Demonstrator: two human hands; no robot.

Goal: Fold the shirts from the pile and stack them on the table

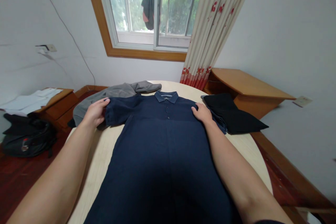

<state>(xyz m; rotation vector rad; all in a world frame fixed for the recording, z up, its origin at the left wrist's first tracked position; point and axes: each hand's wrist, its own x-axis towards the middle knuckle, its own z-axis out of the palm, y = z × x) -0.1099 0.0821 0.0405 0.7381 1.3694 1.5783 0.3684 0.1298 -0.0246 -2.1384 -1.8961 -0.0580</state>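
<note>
A dark navy short-sleeved shirt (pixel 160 140) lies spread front side up, its collar (pixel 166 97) at the far end and its lower part running toward me. My left hand (pixel 96 112) is closed on the cuff of the sleeve at the left, thumb on top. At the opposite shoulder, my right hand (pixel 202 112) grips the cloth between thumb and fingers; its fingertips are partly hidden. The sleeve on that side shows only in part beyond my forearm. Under the shirt is a round pale table (pixel 249 150).
Grey clothing (pixel 118 91) lies heaped at the table's far left. Folded black clothing (pixel 233 115) rests at the right, overhanging slightly. A wooden desk (pixel 246 82) stands behind it, beside the curtain (pixel 217 24). On the floor at left sits a black bag (pixel 28 136).
</note>
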